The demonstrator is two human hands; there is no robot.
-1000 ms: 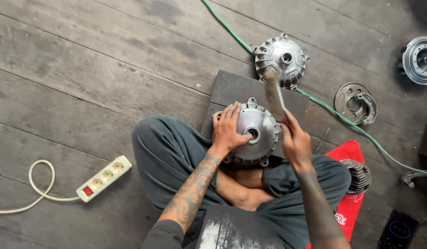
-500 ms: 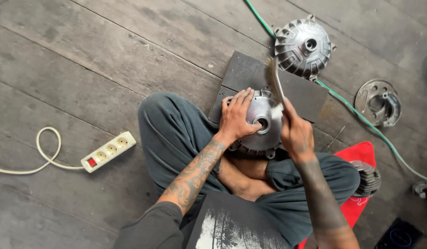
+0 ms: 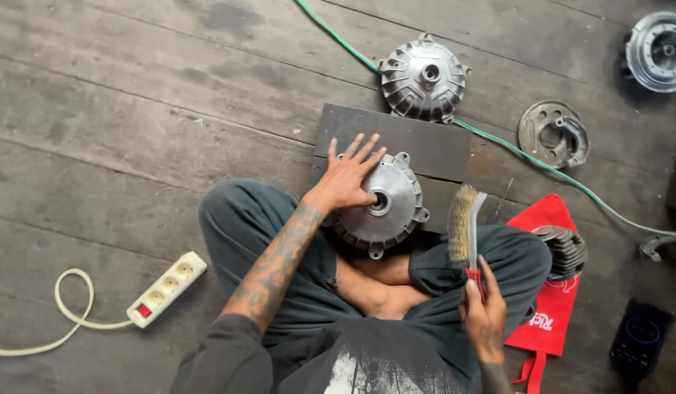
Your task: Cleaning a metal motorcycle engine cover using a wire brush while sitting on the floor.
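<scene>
Nearest, the right hand (image 3: 484, 315) grips the red handle of a brass-bristled wire brush (image 3: 463, 228), bristles up, above the right knee. Left of it, the left hand (image 3: 349, 179) lies open, fingers spread, on a round silver ribbed metal hub (image 3: 387, 211) resting on a dark wooden board (image 3: 425, 142). Beyond sits a second silver hub (image 3: 424, 79).

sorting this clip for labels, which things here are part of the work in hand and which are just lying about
In hand:
- round metal hub under the left hand
- wire brush held in the right hand
- dark board beneath the hub

Lying about:
- second hub
- brake plate
- green hose
- power strip
- red bag
</scene>
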